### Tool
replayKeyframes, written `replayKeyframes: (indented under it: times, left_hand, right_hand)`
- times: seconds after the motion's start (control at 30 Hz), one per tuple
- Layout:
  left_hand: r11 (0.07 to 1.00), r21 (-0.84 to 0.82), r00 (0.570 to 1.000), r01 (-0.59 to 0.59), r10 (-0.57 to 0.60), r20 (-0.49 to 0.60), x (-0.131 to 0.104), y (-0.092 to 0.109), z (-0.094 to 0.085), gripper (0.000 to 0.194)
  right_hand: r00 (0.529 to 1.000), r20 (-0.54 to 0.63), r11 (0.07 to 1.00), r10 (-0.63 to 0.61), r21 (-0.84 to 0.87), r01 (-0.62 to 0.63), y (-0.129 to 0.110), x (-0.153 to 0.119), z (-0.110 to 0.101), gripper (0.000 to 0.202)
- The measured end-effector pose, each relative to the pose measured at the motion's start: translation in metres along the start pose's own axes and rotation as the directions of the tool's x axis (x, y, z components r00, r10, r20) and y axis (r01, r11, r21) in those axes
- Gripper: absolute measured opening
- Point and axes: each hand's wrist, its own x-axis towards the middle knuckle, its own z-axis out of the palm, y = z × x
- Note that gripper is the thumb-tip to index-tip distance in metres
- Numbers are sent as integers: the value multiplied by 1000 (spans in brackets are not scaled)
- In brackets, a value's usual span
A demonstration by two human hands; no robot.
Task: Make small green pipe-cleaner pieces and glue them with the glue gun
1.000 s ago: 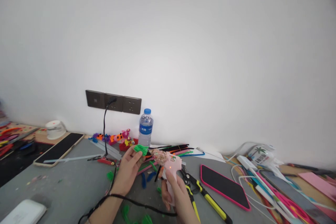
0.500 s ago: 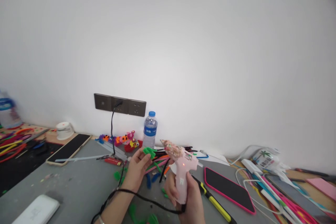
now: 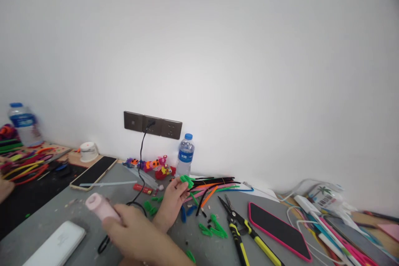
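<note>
A small green fuzzy piece [image 3: 187,181] is pinched between the fingers of my left hand [image 3: 174,201], in front of a water bottle [image 3: 186,156]. My right hand [image 3: 129,228] is wrapped round a pink glue gun [image 3: 101,207] at the lower left, crossing in front of my left forearm. The gun's far end points up and left; its nozzle cannot be made out. Its black cord [image 3: 141,153] runs to the wall socket [image 3: 152,124]. More green pieces [image 3: 218,227] lie right of my left hand, beside yellow-black pliers [image 3: 238,224].
A white device [image 3: 57,243] lies at the lower left, a phone [image 3: 95,172] behind it. A pink-edged phone [image 3: 279,230] is at the right. Pipe cleaners [image 3: 215,183] and small figures [image 3: 156,164] lie near the wall. Another person's hand [image 3: 5,189] shows at the left edge.
My right hand has carried the glue gun from beside the pliers to the left, across my left forearm. The view has shifted slightly left. My left hand still holds the green piece.
</note>
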Motion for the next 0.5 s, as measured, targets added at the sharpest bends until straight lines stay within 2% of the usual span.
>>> replayKeyframes:
  times: [0.07, 0.13, 0.2, 0.3, 0.43, 0.5]
  left_hand:
    - [1000, -4, 1000, 10, -10, 1, -1, -1, 2, 32]
    - [1000, -4, 1000, 20, -20, 5, -1, -3, 3, 33]
    - [1000, -3, 1000, 25, -25, 13, -1, -4, 3, 32]
    - [1000, -10, 1000, 26, -26, 11, 0, -5, 2, 32]
    - [999, -28, 1000, 28, -28, -10, 3, -3, 0, 36]
    - [999, -36, 999, 28, -29, -19, 4, -1, 0, 37]
  right_hand:
    - [1000, 28, 986, 0, -165, 5, -1, 12, 14, 31]
    - [995, 98, 973, 11, -231, 12, -1, 24, 27, 40]
    - [994, 107, 960, -3, -277, 33, -1, 36, 39, 43]
    - [998, 52, 930, -37, -364, 53, 0, 54, 52, 48]
    - [1000, -25, 873, 13, -487, -24, 7, 80, 66, 57]
    - [999, -42, 857, -25, -515, 0, 14, 91, 75, 59]
